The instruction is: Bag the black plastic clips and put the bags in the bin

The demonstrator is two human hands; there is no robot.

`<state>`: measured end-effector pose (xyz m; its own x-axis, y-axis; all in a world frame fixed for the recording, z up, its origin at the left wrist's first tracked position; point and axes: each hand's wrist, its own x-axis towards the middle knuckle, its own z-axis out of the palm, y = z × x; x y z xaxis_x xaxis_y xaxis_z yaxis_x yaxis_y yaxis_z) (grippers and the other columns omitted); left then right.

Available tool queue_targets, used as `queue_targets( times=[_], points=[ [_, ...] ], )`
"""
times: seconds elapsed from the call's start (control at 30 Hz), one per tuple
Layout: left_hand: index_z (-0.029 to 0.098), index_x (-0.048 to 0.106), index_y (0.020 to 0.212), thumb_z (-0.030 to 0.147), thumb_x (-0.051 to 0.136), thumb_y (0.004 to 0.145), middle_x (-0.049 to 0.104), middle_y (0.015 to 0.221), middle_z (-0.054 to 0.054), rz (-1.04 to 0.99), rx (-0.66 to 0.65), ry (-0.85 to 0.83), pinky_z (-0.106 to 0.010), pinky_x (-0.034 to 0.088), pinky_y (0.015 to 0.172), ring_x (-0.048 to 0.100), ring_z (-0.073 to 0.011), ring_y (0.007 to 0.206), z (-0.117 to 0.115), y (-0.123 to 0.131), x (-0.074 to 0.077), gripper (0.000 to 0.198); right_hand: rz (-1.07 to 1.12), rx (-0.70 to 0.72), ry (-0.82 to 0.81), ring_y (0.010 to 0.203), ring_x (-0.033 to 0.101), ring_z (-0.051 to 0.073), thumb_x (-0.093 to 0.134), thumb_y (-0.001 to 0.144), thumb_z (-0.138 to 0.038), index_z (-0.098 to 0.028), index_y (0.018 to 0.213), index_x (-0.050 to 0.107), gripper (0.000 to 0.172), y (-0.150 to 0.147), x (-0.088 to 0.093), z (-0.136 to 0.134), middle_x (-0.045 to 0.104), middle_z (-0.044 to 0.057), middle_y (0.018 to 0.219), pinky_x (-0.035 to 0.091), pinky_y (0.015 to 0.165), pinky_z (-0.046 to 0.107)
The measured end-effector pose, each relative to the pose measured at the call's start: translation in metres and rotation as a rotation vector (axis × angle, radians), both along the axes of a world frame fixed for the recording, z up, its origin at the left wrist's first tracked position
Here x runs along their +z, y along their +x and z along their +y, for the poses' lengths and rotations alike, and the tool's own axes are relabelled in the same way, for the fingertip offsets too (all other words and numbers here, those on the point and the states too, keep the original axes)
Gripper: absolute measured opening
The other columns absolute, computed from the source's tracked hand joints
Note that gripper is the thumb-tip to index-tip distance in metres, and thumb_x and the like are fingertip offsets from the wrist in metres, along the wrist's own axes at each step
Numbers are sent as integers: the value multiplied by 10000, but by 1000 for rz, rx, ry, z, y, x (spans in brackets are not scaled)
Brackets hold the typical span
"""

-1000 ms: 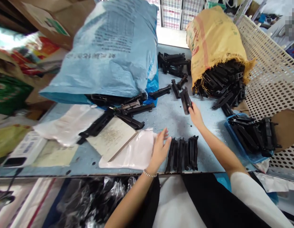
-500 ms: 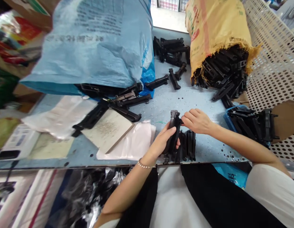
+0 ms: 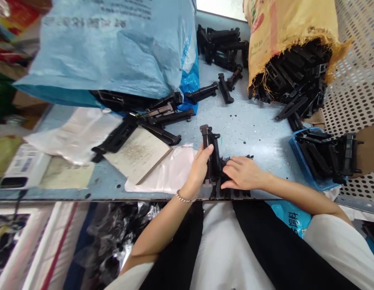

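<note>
My left hand (image 3: 200, 166) is closed around a long black plastic part (image 3: 213, 157), which stands nearly upright with its knobbed end pointing away from me. Just to the right, my right hand (image 3: 244, 172) lies over a row of similar black parts (image 3: 237, 193) at the table's front edge. Its thumb and fingers are apart and reach toward the held part; whether the fingertips touch anything is hard to tell. The hand hides much of the row.
Black parts spill from a blue sack (image 3: 108, 60) on the left and a yellow sack (image 3: 265, 52) on the right. A blue basket (image 3: 298, 155) holds more. A pale board (image 3: 138, 155) and white plastic bags (image 3: 162, 175) lie left of my hands.
My right hand has moved down and toward me, from beside the held part's upper end to over the row. The held part has shifted slightly left. The view has tilted a little.
</note>
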<state>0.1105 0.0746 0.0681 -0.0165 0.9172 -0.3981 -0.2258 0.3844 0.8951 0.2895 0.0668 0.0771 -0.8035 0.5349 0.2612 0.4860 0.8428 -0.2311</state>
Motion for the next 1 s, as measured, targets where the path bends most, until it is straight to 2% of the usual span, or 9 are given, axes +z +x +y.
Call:
queue_targets(
  times=[0.1, 0.2, 0.37, 0.47, 0.6, 0.7, 0.8, 0.9, 1.0],
  points=[
    [183, 653, 972, 535, 681, 790, 724, 913, -19, -43, -71, -48, -306, 526, 813, 671, -208, 931, -1, -5, -6, 398, -4, 128, 276, 703, 503, 185, 448, 1046, -504, -191, 807, 593, 419, -2, 2, -3, 600, 26, 721, 282, 621, 330],
    [149, 681, 909, 582, 651, 790, 730, 854, -46, -100, -149, -116, -326, 531, 819, 685, -225, 895, -4, -2, -10, 449, -17, 170, 317, 707, 505, 185, 428, 1042, -542, -197, 812, 597, 449, -4, 1, 3, 590, 20, 724, 269, 617, 334],
    [139, 687, 1012, 560, 647, 812, 735, 889, -56, -120, -179, -116, -317, 547, 760, 689, -212, 828, -9, -7, -11, 467, -42, 251, 201, 658, 517, 175, 360, 1047, -585, -199, 777, 603, 530, -14, -22, -2, 582, 17, 654, 263, 592, 328],
    [177, 623, 1210, 526, 565, 890, 729, 1036, -70, 69, -48, -3, -353, 565, 810, 690, -230, 927, -11, -25, -21, 477, -109, 190, -10, 649, 537, 171, 323, 1052, -591, -180, 819, 635, 566, -24, -37, 4, 627, 35, 677, 296, 590, 313],
    [184, 601, 1305, 445, 518, 940, 655, 1311, -125, 549, -30, 206, -480, 438, 1118, 578, -292, 1261, -27, -43, -57, 456, -125, -142, -240, 866, 615, 205, 330, 1064, -551, -193, 1027, 671, 496, -31, -43, 78, 702, 74, 929, 422, 724, 309],
    [132, 539, 1406, 365, 444, 976, 600, 1385, -184, 752, -163, 249, -543, 359, 1182, 535, -313, 1325, -49, -33, -89, 499, -41, -652, -173, 1114, 587, 263, 281, 1092, -378, -149, 1235, 627, 439, -26, -45, 170, 661, 152, 1167, 449, 913, 382],
    [95, 489, 1458, 304, 417, 982, 585, 1356, -221, 889, -189, 328, -611, 338, 1171, 525, -331, 1321, -65, -18, -107, 524, -73, -955, -141, 1242, 517, 336, 380, 1056, -301, -30, 1304, 574, 416, -16, -49, 243, 596, 247, 1282, 416, 1013, 444],
    [165, 473, 1481, 340, 435, 995, 546, 1396, -194, 841, -162, 343, -611, 348, 1167, 484, -318, 1365, -59, -15, -105, 518, -93, -1047, -207, 1192, 534, 334, 367, 1034, -224, 19, 1217, 603, 385, -7, -52, 263, 603, 279, 1239, 413, 1017, 447],
    [221, 426, 1508, 420, 505, 978, 495, 1469, -171, 586, -125, 316, -551, 367, 1176, 477, -290, 1388, -25, -15, -88, 571, 50, -979, -211, 1044, 569, 280, 300, 1040, -207, -42, 1114, 632, 378, -5, -54, 222, 644, 213, 1074, 444, 954, 424]
  ],
)
